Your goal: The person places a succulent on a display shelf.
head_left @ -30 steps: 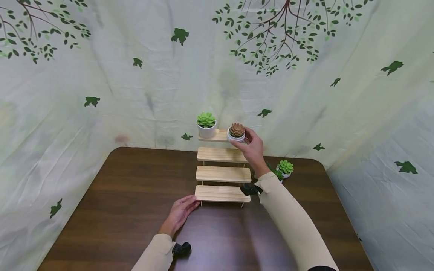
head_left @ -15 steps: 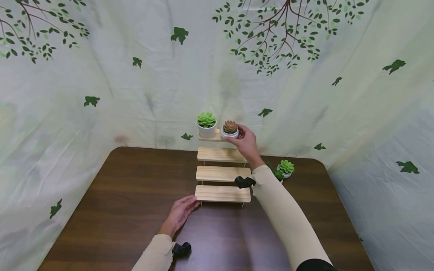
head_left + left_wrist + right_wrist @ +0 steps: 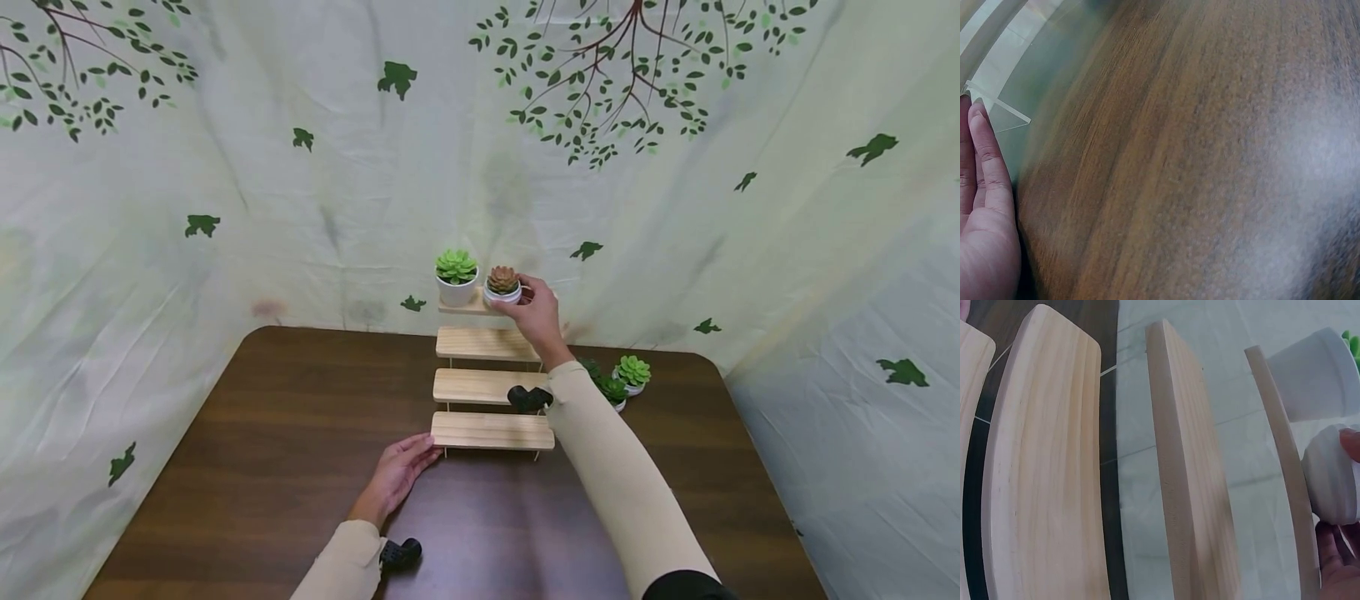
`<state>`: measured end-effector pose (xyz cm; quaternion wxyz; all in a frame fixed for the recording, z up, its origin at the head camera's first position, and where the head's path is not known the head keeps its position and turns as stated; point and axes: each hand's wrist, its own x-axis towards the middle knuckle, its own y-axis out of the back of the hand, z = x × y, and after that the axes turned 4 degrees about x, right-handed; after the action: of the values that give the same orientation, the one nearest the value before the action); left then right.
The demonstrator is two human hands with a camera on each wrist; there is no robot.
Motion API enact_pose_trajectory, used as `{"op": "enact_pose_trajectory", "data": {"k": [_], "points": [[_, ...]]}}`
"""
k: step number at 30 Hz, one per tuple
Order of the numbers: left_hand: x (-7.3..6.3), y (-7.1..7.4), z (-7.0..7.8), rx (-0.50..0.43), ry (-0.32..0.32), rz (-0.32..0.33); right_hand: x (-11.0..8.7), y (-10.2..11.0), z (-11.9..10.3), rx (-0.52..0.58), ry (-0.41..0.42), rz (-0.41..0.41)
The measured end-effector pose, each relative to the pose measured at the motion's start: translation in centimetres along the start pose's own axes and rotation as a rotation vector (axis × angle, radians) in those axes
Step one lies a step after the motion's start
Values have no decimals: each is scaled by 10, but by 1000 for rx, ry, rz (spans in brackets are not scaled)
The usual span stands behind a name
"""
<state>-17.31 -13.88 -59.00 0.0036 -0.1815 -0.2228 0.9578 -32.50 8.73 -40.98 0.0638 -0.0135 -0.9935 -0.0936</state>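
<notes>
My right hand point(image 3: 536, 317) pinches the white pot of a reddish-brown succulent point(image 3: 502, 281) at the top step of a tiered wooden display stand point(image 3: 491, 386). In the right wrist view the ribbed white pot point(image 3: 1330, 478) sits against the top board point(image 3: 1288, 450), with fingertips on two sides. A bright green succulent in a white pot point(image 3: 457, 292) stands just left of it on the same step. My left hand point(image 3: 395, 475) touches the left end of the lowest step. In the left wrist view its fingers point(image 3: 994, 165) extend fairly straight beside a clear stand support point(image 3: 1013, 111).
More potted succulents point(image 3: 632, 372) stand on the brown table point(image 3: 322, 400) right of the stand, partly behind my right sleeve. A leaf-print cloth point(image 3: 337, 183) hangs behind the table. The lower three steps hold no pots.
My right hand has moved left along the top step with the reddish-brown succulent, bringing it closer to the green one. The left hand has stayed at the lowest step.
</notes>
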Motion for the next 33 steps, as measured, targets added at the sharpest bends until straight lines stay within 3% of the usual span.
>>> {"op": "enact_pose_trajectory", "data": {"k": [6, 22, 33], "points": [[1, -1, -1, 4, -23, -3, 3, -4, 1, 32, 6, 23], [1, -3, -1, -11, 4, -10, 7, -9, 1, 12, 11, 30], [1, -1, -1, -5, -5, 10, 0, 1, -1, 3, -21, 18]]}}
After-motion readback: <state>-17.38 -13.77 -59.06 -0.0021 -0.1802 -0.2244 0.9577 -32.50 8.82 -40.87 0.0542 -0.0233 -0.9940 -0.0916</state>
